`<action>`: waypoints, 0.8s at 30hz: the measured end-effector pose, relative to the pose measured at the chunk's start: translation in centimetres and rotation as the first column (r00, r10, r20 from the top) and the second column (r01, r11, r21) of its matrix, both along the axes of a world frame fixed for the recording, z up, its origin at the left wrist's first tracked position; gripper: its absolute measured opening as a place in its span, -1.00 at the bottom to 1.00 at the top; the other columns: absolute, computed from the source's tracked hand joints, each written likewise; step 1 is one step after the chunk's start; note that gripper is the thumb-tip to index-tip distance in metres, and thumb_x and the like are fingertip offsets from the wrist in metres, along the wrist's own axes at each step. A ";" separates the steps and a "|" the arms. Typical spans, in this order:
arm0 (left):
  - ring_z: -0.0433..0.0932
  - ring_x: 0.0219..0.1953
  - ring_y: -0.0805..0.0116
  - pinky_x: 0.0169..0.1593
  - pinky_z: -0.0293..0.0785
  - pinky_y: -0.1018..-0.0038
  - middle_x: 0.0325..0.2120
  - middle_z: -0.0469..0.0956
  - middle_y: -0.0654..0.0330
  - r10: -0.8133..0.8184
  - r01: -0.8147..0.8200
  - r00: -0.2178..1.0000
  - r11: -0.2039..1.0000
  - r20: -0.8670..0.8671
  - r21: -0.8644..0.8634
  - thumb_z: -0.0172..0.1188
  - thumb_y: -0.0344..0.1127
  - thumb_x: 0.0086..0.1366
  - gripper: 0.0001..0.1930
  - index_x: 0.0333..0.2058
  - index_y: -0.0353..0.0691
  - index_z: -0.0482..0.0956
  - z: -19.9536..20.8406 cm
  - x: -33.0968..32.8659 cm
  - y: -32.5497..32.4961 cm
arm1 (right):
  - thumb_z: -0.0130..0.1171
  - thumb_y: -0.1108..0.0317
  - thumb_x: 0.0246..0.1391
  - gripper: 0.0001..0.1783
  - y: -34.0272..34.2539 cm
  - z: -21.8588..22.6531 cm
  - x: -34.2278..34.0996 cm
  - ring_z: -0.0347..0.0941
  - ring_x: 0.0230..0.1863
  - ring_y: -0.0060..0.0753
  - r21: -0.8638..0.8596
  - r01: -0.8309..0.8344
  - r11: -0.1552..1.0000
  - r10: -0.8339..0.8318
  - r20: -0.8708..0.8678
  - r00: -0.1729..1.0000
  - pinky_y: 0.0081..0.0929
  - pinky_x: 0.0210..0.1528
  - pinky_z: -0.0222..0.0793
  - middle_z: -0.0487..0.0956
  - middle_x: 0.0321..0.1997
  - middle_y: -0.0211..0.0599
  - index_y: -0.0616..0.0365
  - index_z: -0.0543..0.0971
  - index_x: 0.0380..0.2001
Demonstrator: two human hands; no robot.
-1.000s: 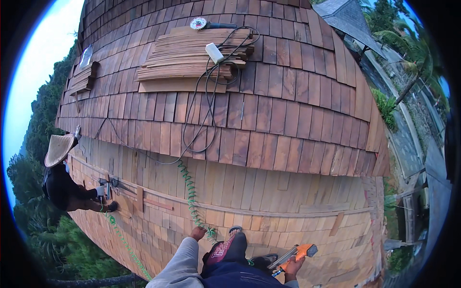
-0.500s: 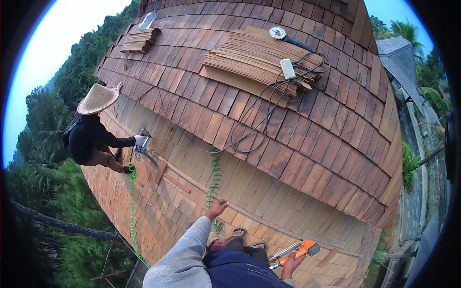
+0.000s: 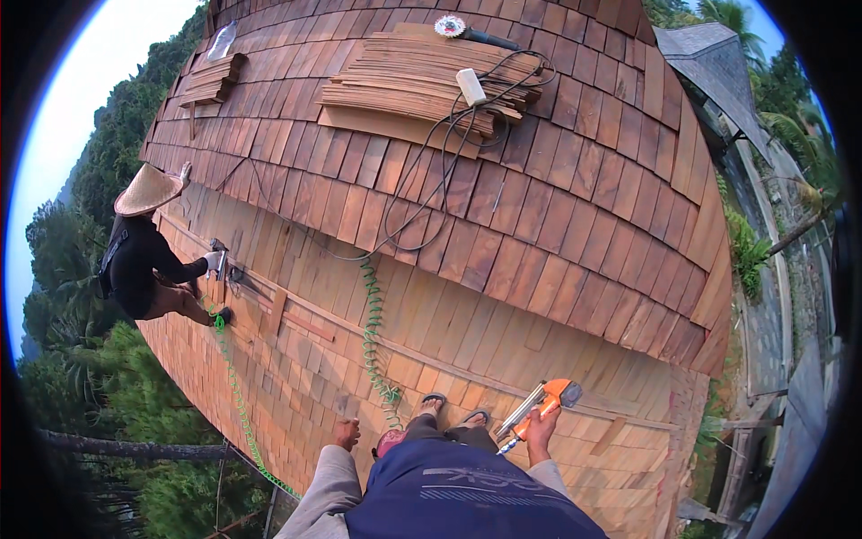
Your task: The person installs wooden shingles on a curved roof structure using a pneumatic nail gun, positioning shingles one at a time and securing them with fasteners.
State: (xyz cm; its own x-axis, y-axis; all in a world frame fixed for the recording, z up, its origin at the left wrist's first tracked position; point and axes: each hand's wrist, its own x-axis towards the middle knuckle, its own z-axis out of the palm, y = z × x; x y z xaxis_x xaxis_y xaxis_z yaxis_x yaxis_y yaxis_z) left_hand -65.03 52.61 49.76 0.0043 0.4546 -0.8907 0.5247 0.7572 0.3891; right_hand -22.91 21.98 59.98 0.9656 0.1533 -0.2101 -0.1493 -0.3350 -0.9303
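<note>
Holds an orange nail gun (image 3: 561, 395) in the right hand (image 3: 541, 429), gripping firmly around the handle, to the right of the sandalled feet (image 3: 433, 402) and above the pale wooden shingles (image 3: 296, 377). Slants its silver magazine (image 3: 521, 410) down to the left, near a blue-and-white hose fitting (image 3: 509, 445). Carries the left hand (image 3: 346, 433) low on the other side, loosely unclenched with fingers partly curled, over the same pale shingles. Stands just below a green coiled hose (image 3: 373, 310), strung from the edge of the dark reddish shingles (image 3: 584, 287) down to near the left foot. Faces, farther up the slope, a large stack of wooden shingles (image 3: 395, 76) with an angle grinder (image 3: 452, 26) at its top edge and a white block (image 3: 470, 87) and looped black cord on it. Shares the roof with a co-worker (image 3: 148, 260), well apart at left, in a conical straw hat (image 3: 148, 190), with one gloved hand at a silver-and-black tool (image 3: 222, 265).
</note>
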 end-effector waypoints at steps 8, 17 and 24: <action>0.50 -0.44 0.45 -0.47 0.38 0.49 -0.39 0.54 0.28 -0.183 0.136 0.968 0.958 0.174 0.253 0.20 -0.14 0.33 -0.65 -0.06 -0.28 0.56 5.2 8.9 -0.6 | 0.13 0.60 0.20 -0.50 -3.0 -1.5 1.0 0.52 -0.42 -0.51 0.067 0.080 0.995 -0.073 -0.094 0.993 -0.53 -0.41 0.52 0.50 -0.31 -0.31 0.23 0.19 0.13; 0.51 -0.47 0.46 -0.48 0.39 0.48 -0.39 0.57 0.26 -0.259 0.239 0.961 0.956 0.102 0.168 0.20 -0.15 0.31 -0.56 0.05 -0.33 0.54 5.6 7.0 3.9 | 0.10 0.58 0.20 -0.50 -1.7 -2.8 -0.9 0.50 -0.44 -0.51 0.084 0.257 0.963 -0.248 -0.098 0.964 -0.53 -0.39 0.51 0.49 -0.27 -0.29 0.25 0.18 0.15; 0.58 -0.36 0.35 -0.37 0.48 0.42 -0.32 0.61 0.20 -0.583 0.557 0.793 0.811 0.176 0.177 0.15 -0.17 0.33 -0.64 -0.04 -0.31 0.56 4.7 18.2 7.8 | 0.13 0.48 0.19 -0.51 -4.4 -0.7 -2.8 0.48 -0.40 -0.52 0.200 0.612 0.765 -0.621 -0.020 0.784 -0.45 -0.36 0.50 0.46 -0.27 -0.31 0.22 0.21 0.12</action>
State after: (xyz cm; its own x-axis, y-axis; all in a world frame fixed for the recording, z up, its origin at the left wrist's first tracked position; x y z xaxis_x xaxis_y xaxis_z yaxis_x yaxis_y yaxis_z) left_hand -46.79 60.38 54.51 0.4756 0.4044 -0.7812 0.7424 0.2919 0.6031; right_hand -25.73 17.62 59.29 0.8733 -0.4469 -0.1942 -0.2205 -0.0069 -0.9754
